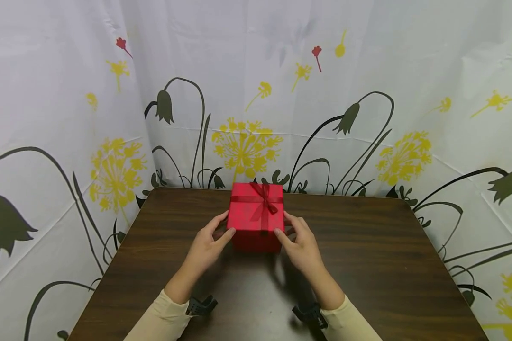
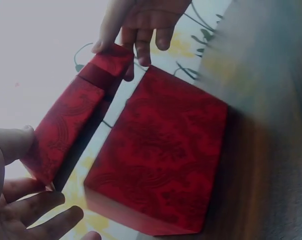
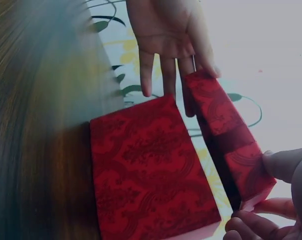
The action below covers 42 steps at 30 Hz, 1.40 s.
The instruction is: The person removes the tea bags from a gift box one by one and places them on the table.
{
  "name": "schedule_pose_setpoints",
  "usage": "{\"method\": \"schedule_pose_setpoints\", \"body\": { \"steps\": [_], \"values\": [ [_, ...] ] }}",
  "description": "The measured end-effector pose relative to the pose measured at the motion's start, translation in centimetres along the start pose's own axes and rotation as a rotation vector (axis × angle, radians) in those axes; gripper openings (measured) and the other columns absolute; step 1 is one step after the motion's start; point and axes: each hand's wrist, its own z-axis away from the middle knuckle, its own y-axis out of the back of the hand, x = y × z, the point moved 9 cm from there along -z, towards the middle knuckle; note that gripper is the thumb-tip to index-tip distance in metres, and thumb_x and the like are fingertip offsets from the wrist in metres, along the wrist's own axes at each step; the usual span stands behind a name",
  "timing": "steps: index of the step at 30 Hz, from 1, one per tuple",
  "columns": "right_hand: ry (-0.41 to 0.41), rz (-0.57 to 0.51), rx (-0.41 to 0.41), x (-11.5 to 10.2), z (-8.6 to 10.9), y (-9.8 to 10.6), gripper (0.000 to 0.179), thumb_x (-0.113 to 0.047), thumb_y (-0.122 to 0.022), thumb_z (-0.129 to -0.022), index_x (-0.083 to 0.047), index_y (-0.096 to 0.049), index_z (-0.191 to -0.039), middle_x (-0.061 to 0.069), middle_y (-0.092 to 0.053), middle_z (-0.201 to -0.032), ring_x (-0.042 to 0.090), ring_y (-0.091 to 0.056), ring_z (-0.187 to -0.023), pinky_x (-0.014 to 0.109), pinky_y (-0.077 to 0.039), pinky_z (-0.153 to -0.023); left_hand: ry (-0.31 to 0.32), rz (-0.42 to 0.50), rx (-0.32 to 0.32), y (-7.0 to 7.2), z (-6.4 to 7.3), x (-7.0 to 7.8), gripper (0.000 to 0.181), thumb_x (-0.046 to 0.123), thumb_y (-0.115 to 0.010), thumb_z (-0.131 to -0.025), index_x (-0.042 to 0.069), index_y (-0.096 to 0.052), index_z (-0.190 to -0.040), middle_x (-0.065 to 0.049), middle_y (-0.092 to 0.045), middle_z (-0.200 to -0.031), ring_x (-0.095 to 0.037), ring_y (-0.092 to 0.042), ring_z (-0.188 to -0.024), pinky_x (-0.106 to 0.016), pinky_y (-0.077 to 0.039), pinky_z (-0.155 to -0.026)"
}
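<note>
A red gift box lid (image 1: pixel 249 213) with a dark red ribbon and bow (image 1: pixel 268 204) is held level between both hands. My left hand (image 1: pixel 206 242) grips its left side, thumb at the near corner and fingers along the edge. On the opposite side my right hand (image 1: pixel 304 245) pinches it the same way. Below the lid stands the box base (image 2: pixel 161 150), covered in red damask-patterned material. Both wrist views show a gap between lid and base, with the lid's dark underside edge visible. The inside of the base is hidden.
The box stands on a dark brown wooden table (image 1: pixel 367 246). Behind and beside the table hangs a white curtain (image 1: pixel 247 57) printed with yellow, grey and red flowers. Dark wrist straps (image 1: pixel 201 306) sit at both cream sleeves.
</note>
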Motion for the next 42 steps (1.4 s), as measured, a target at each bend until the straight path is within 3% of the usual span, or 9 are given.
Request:
{"method": "schedule_pose_setpoints", "body": {
  "steps": [10,15,19,24,29,36,38,42],
  "values": [
    [0.026,-0.038,0.002,-1.7,-0.9,-1.0,0.060,-0.023,-0.081,-0.101,-0.019,-0.060,-0.157,0.005,-0.065,-0.122,0.019,-0.067,-0.098,0.027,-0.059,-0.085,0.003,-0.004,0.010,2.4,-0.3,0.3,0.064,0.036,-0.076,-0.104,0.015,-0.054,-0.160,-0.016,-0.060,-0.159,-0.039,-0.072,-0.128,-0.049,-0.060,-0.106],
    [0.019,-0.085,0.008,-2.7,-1.4,-2.2,0.062,-0.020,-0.080,-0.101,-0.017,-0.057,-0.159,0.008,-0.061,-0.126,0.019,-0.065,-0.093,0.025,-0.059,-0.082,0.023,-0.052,0.004,4.0,-0.3,0.5,0.064,0.037,-0.075,-0.105,0.014,-0.054,-0.160,-0.017,-0.062,-0.156,-0.035,-0.068,-0.131,-0.032,-0.061,-0.101],
    [-0.030,-0.221,-0.025,-3.4,-1.9,-3.8,0.061,-0.017,-0.080,-0.101,-0.012,-0.058,-0.158,0.015,-0.059,-0.131,0.021,-0.069,-0.093,0.021,-0.061,-0.081,0.032,-0.082,0.007,5.9,-0.2,0.7,0.064,0.037,-0.072,-0.107,0.009,-0.052,-0.160,-0.020,-0.060,-0.157,-0.037,-0.062,-0.138,-0.020,-0.053,-0.099],
    [-0.100,-0.400,-0.069,-4.2,-2.8,-6.1,0.058,-0.015,-0.079,-0.101,-0.013,-0.060,-0.156,0.017,-0.057,-0.135,0.037,-0.077,-0.101,0.027,-0.066,-0.080,0.056,-0.082,0.025,8.1,-0.2,0.7,0.063,0.034,-0.069,-0.109,0.006,-0.049,-0.161,-0.022,-0.059,-0.157,-0.039,-0.059,-0.142,-0.009,-0.046,-0.096],
    [-0.109,-0.418,-0.052,-5.2,-3.0,-7.6,0.051,-0.016,-0.079,-0.101,-0.018,-0.062,-0.149,0.012,-0.060,-0.139,0.029,-0.076,-0.100,0.027,-0.065,-0.081,0.088,-0.107,0.041,9.6,-0.1,0.1,0.062,0.034,-0.066,-0.110,0.005,-0.048,-0.162,-0.024,-0.061,-0.152,-0.035,-0.063,-0.129,-0.014,-0.050,-0.089],
    [-0.110,-0.445,-0.020,-6.0,-2.0,-10.1,0.039,-0.018,-0.076,-0.104,-0.013,-0.058,-0.138,0.015,-0.068,-0.126,0.022,-0.076,-0.090,0.023,-0.059,-0.075,0.070,-0.076,0.034,11.4,0.3,0.1,0.059,0.014,-0.058,-0.111,0.001,-0.039,-0.164,-0.028,-0.056,-0.152,-0.008,-0.062,-0.104,-0.022,-0.049,-0.083],
    [-0.092,-0.450,-0.029,-6.2,-1.6,-11.0,0.039,-0.017,-0.074,-0.105,-0.012,-0.057,-0.139,0.016,-0.066,-0.129,0.023,-0.077,-0.092,0.022,-0.060,-0.078,0.084,-0.096,0.023,11.7,0.3,0.0,0.060,0.013,-0.055,-0.110,0.000,-0.037,-0.166,-0.029,-0.056,-0.150,-0.008,-0.060,-0.105,-0.020,-0.049,-0.084],
    [-0.027,-0.423,-0.063,-6.7,-1.0,-12.4,0.051,-0.015,-0.072,-0.106,-0.010,-0.050,-0.152,0.012,-0.059,-0.145,0.023,-0.074,-0.113,0.021,-0.059,-0.092,0.130,-0.101,0.026,12.4,0.3,-0.6,0.060,0.012,-0.050,-0.110,-0.001,-0.035,-0.166,-0.028,-0.054,-0.149,-0.020,-0.057,-0.111,-0.020,-0.050,-0.085]
  ]
}}
